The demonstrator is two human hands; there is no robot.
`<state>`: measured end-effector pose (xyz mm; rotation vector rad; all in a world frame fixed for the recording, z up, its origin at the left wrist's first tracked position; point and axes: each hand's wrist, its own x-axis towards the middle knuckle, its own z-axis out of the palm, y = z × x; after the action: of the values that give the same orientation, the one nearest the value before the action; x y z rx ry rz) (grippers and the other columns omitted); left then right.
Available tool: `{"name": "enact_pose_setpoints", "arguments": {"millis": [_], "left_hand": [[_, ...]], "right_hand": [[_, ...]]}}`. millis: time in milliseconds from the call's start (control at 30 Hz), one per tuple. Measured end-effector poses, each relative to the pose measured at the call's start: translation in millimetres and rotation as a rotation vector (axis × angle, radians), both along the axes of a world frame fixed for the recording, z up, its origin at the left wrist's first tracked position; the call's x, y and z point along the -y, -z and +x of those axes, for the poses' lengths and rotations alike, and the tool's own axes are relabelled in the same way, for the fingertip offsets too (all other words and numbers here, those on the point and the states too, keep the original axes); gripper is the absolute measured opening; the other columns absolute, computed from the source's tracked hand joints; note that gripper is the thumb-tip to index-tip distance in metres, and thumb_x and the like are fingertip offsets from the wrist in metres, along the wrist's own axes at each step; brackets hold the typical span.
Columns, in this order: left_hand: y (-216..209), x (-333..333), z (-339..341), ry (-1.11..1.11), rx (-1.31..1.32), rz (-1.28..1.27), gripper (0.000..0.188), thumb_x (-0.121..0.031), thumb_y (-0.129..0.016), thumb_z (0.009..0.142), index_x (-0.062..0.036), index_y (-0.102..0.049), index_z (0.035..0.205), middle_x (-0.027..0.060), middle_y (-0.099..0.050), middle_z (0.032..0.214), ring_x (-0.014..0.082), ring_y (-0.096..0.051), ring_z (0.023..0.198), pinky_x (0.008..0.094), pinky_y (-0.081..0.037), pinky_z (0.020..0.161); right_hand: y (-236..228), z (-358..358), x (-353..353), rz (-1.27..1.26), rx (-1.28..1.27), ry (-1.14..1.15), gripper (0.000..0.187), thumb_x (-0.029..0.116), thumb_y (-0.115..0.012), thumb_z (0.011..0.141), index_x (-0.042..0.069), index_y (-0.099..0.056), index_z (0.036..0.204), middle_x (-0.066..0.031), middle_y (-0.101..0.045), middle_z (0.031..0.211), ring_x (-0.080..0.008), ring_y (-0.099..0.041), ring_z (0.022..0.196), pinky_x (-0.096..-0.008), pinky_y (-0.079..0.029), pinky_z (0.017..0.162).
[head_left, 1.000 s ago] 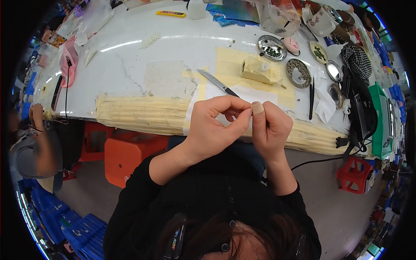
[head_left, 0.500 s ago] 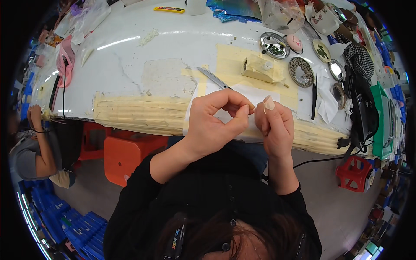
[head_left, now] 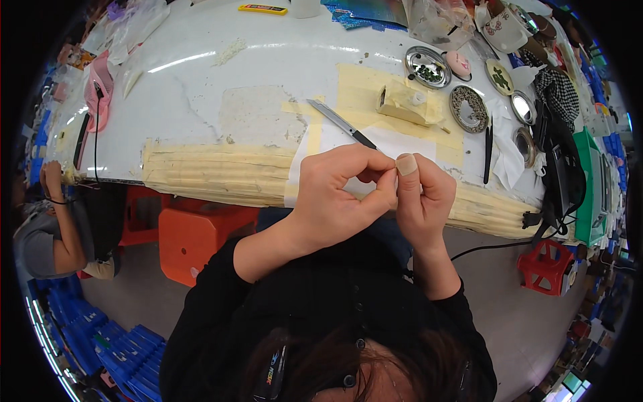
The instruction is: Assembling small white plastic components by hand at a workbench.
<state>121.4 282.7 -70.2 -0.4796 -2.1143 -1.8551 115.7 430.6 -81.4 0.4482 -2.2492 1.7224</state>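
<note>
Over the near edge of the table, my left hand (head_left: 335,197) is closed in a pinch, thumb against forefinger. Its fingertips meet those of my right hand (head_left: 426,201), which is closed too. Whatever lies between the fingertips is too small or hidden to make out. A beige wrap (head_left: 406,164) covers the tip of my right thumb. Just beyond my left hand, a craft knife (head_left: 341,124) with a silver body and black end lies slantwise on white paper (head_left: 328,139). Farther back sits a small block covered in cream tape (head_left: 405,104).
To the right are round metal dishes of dark green bits (head_left: 429,68) and grey grains (head_left: 468,109), and black tweezers (head_left: 487,154). Cream tape (head_left: 221,173) pads the table edge. An orange stool (head_left: 194,241) stands below; another person's arm (head_left: 60,214) is far left.
My hands have come together, fingertips now meeting where a small gap showed before. My right thumb has turned, so its beige wrap faces up more fully.
</note>
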Motion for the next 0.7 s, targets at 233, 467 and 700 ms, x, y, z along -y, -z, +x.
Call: {"name": "enact_pose_setpoints", "arguments": {"millis": [233,467,700], "left_hand": [[0.6,1.4,-1.9,-0.023,-0.078,-0.037,0.004,0.002,-0.068,0.078,0.0011,-0.065,0.080,0.0052,-0.065,0.073,0.0112,-0.061,0.064,0.0247,-0.049,0.061],[4.8,9.3,-9.4,-0.064,-0.103,-0.017,0.011,0.004,-0.067,0.078,0.0025,-0.068,0.088,0.0075,-0.067,0.078,0.0129,-0.062,0.068,0.0244,-0.049,0.064],[1.0,2.2,-0.2,-0.017,-0.171,-0.051,0.010,-0.002,-0.070,0.078,0.0003,-0.069,0.088,0.0093,-0.069,0.077,0.0180,-0.067,0.067,0.0276,-0.053,0.061]], "right_hand": [[-5.7,2.5,1.7,-0.108,0.110,-0.090,0.036,0.016,-0.057,0.099,-0.002,-0.050,0.069,-0.0006,-0.039,0.055,-0.0085,-0.031,0.053,-0.0275,-0.027,0.047],[-12.9,9.9,-1.5,-0.291,0.255,-0.260,0.041,0.023,-0.050,0.103,-0.001,-0.056,0.071,0.0049,-0.044,0.058,-0.0033,-0.035,0.055,-0.0238,-0.029,0.048],[-15.0,7.5,3.5,-0.319,0.283,-0.197,0.039,0.022,-0.049,0.104,-0.003,-0.061,0.076,0.0032,-0.047,0.060,-0.0034,-0.036,0.055,-0.0225,-0.030,0.049]]}}
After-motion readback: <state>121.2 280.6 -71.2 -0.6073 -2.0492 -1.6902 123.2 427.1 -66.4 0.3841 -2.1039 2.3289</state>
